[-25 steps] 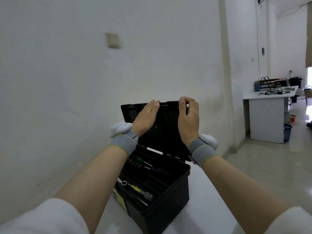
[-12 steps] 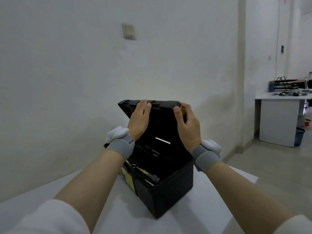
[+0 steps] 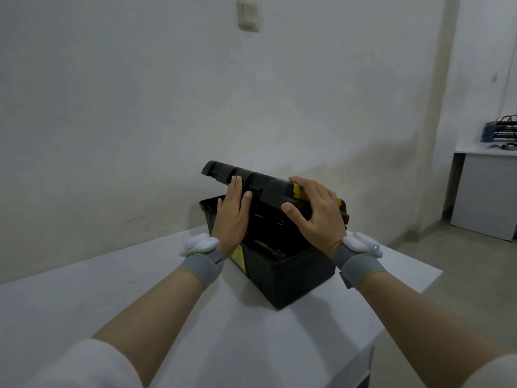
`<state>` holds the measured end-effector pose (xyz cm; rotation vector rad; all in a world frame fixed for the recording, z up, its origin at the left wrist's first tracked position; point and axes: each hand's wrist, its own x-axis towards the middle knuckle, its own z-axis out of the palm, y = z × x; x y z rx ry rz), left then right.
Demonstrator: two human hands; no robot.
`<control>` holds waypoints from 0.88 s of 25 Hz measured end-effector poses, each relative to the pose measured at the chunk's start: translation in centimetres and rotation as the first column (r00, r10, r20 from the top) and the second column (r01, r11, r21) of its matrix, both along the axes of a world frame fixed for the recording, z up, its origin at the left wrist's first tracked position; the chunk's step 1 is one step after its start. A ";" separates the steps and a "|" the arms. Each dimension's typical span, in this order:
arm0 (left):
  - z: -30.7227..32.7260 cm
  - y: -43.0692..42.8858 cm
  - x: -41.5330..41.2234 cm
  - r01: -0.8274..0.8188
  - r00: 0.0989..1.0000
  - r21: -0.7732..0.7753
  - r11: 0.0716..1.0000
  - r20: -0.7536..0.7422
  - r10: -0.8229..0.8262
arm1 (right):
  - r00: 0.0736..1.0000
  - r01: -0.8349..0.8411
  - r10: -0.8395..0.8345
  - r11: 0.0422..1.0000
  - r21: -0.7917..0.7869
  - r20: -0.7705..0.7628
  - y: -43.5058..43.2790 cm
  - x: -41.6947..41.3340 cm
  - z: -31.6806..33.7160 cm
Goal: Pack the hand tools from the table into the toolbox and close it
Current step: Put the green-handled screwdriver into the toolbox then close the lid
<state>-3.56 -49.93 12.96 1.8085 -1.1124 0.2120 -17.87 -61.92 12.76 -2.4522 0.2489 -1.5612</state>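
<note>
A black toolbox point(image 3: 282, 275) stands on the white table point(image 3: 117, 298) near the wall, a yellow label on its left side. Its lid point(image 3: 268, 186) is tilted about halfway down over the box. My left hand point(image 3: 232, 219) lies flat, fingers together, against the lid's front edge. My right hand point(image 3: 316, 214) is spread over the lid's right part beside a yellow latch point(image 3: 297, 191). Through the gap I see a yellow-handled tool point(image 3: 268, 247) inside; the other contents are dark and hidden.
The wall rises just behind the toolbox, with a light switch point(image 3: 247, 16) high up. The table's right edge point(image 3: 405, 312) drops to the tiled floor. A white desk point(image 3: 486, 189) with a blue tray rack stands at the far right.
The lid has swung down from upright to about half shut, with both hands following it. My view has pulled back and tilted down, showing more table.
</note>
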 end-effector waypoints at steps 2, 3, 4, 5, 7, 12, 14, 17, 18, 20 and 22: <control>-0.9 0.8 0.2 -0.009 1.000 0.035 0.999 0.012 0.009 | 0.999 -0.012 0.011 0.999 -0.038 -0.034 0.3 -0.2 -0.7; -1.4 1.2 0.2 -0.011 1.000 0.043 0.999 0.015 0.010 | 0.999 -0.018 0.015 0.999 -0.051 -0.052 0.4 -0.3 -1.0; -1.8 1.5 0.2 -0.011 1.000 0.045 0.999 0.015 0.010 | 0.997 -0.023 0.018 0.998 -0.064 -0.075 0.5 -0.4 -1.3; -2.3 1.8 0.1 -0.011 1.000 0.042 0.999 0.010 0.011 | 0.994 -0.030 0.021 0.996 -0.082 -0.109 0.6 -0.5 -1.7; -3.1 2.2 0.2 -0.022 1.000 0.059 0.998 -0.009 0.022 | 0.981 -0.041 0.015 0.990 -0.134 -0.191 0.6 -0.8 -2.3; -4.5 2.8 0.9 -0.041 0.997 0.146 0.988 -0.053 0.049 | 0.954 0.001 -0.046 0.989 -0.151 -0.296 0.5 -0.7 -3.1; -4.4 2.5 0.7 -0.033 0.994 0.074 0.997 -0.104 0.041 | 0.957 0.003 -0.044 0.990 -0.144 -0.286 0.9 -0.4 -2.9; -4.3 2.0 0.1 -0.025 0.984 0.001 1.000 -0.175 0.025 | 0.974 -0.012 -0.016 0.993 -0.121 -0.226 2.1 0.5 -2.1; -4.4 1.9 0.0 -0.022 0.983 0.000 1.000 -0.182 0.021 | 0.978 -0.019 -0.007 0.992 -0.121 -0.208 2.6 0.9 -1.9; -4.5 2.1 0.2 -0.002 0.983 0.018 1.000 -0.184 0.005 | 0.981 -0.024 -0.002 0.991 -0.133 -0.193 3.3 1.5 -1.5; -4.4 2.5 0.6 0.031 0.981 0.049 0.998 -0.191 -0.022 | 0.982 -0.024 -0.003 0.990 -0.140 -0.191 3.3 1.5 -1.4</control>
